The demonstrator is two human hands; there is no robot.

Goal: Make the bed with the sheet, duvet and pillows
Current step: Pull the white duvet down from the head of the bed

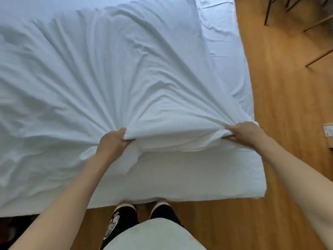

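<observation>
1. Crumpled white cotton sheet (pixel 108 73) lies spread over the bed, deep creases fanning out from the near edge where it is gathered. It sits short of that edge; a band of bare white mattress (pixel 189 177) shows between the gathered hem and the foot of the bed.
2. Left hand (pixel 112 141) grips a bunch of the sheet's near edge, fingers curled tight round the cloth. Right hand (pixel 246 131) does the same close to the near right corner, fingers clamped on a fold.
3. Progress, as a judgement: early. Sheet is on the bed but not smoothed, squared or tucked; near edge not yet drawn over the mattress end.
4. Left to do: finish the sheet, then duvet, then pillows. No pillow in view. A smoother white layer (pixel 218 29) shows at the far right edge of the bed; cannot tell what it is.
5. Count: one sheet, one mattress, two hands, no pillows, no certain duvet.
6. Around: wooden plank floor (pixel 281 109) on the right and below; dark thin furniture legs (pixel 268 11) top right; a small pale box (pixel 328 134) at the right border; the person's two slippered feet (pixel 144 206) at the bed's foot.
</observation>
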